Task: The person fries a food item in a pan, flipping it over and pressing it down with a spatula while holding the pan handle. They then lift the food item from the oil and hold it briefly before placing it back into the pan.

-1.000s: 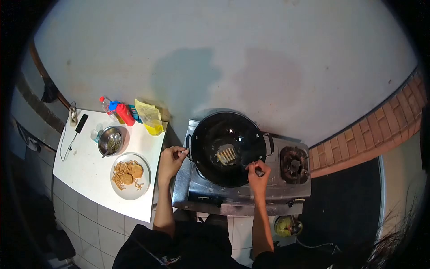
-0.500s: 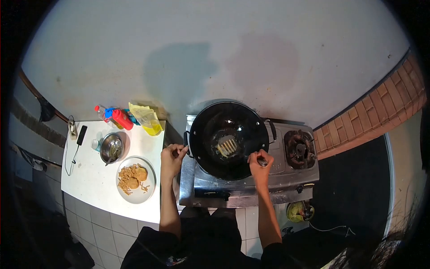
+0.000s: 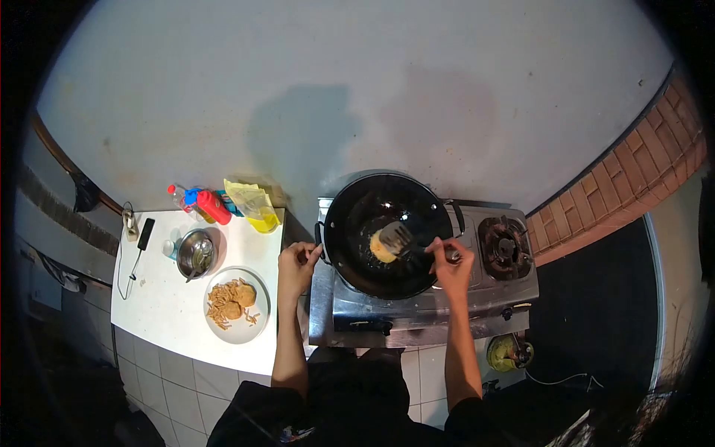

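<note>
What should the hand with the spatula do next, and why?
Perhaps the right hand should gently ease the spatula under the golden round piece: it covers only the piece's right part, and the left part shows bare in the wok. The left hand holds the handle, which could help steady things.

Head-worn view, downward over wok (image 3: 350, 212)

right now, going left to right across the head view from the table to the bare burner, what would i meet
Black handle → metal bowl → plate → left hand → wok → right hand → bare burner.
</note>
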Motion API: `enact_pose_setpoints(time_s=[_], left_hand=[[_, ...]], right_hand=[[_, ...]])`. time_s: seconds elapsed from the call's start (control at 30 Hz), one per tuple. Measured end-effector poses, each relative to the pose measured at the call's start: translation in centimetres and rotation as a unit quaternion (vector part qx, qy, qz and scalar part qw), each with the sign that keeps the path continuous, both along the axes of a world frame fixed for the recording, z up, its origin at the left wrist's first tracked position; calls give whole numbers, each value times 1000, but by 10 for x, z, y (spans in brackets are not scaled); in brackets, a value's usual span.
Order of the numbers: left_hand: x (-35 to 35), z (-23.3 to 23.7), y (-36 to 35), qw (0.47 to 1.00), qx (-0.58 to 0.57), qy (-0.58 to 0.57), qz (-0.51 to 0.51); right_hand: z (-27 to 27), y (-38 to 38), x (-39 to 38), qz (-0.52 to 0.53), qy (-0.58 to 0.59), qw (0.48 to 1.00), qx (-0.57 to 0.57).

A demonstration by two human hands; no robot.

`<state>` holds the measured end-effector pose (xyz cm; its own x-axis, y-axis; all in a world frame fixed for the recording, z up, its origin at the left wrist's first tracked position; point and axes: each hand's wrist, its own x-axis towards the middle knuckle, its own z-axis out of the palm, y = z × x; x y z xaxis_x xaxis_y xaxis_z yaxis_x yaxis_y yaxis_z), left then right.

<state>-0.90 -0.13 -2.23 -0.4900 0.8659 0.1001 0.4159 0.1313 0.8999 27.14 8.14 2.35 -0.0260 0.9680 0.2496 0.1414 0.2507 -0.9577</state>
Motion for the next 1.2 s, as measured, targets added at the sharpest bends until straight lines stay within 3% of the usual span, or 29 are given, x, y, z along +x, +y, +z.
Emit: enact_pose_setpoints(time_s=[0.03, 0.13, 0.23, 0.43, 0.57, 0.63, 0.73, 0.97, 1.07, 1.13, 1.2], left_hand=[[0, -5, -1, 1000, 3, -24, 2], [0, -6, -1, 1000, 21, -14, 0], [2, 0, -1, 1000, 19, -8, 9], [1, 1, -1, 998, 46, 35, -3], [-1, 1, 0, 999, 35, 23, -7], [-6, -4, 2, 999, -4, 16, -30], [-9, -6, 2, 998, 9, 47, -35], [-10, -8, 2, 999, 5, 8, -41], [-8, -2, 1, 997, 28, 54, -43], [-9, -1, 1, 999, -7, 11, -37], [-9, 5, 1, 998, 6, 38, -39]], right_hand=[[4, 2, 6, 2, 0, 1000, -2], [29, 5, 11, -4, -179, 981, 74], [37, 3, 5, -4, -255, 958, 131], [26, 7, 3, -21, -265, 956, 122], [18, 8, -4, -54, -149, 981, 110], [9, 7, -6, -89, -67, 994, 16], [-18, 8, -8, -84, 9, 996, -22], [-44, 1, -14, -92, -25, 995, 29], [-46, -1, -16, -101, 11, 994, 26], [-47, 2, -12, -55, -23, 998, 32], [-46, 2, -16, -55, -14, 998, 34]])
